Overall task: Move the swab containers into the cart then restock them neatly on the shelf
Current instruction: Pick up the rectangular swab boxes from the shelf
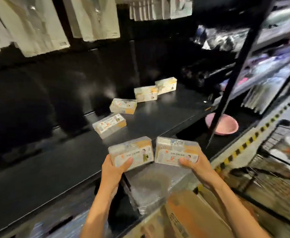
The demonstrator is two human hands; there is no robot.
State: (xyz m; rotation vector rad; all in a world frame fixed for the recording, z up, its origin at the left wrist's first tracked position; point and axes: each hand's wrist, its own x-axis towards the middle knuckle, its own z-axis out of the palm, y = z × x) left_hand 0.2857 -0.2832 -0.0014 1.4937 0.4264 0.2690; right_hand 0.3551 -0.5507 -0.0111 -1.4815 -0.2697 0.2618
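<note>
The left hand grips one swab box, its thumb curled on top. The right hand grips another swab box just beside it. Both boxes are held over the front edge of the black shelf. Four more boxes sit in a line farther back on the shelf. A pink bowl lies below the shelf.
</note>
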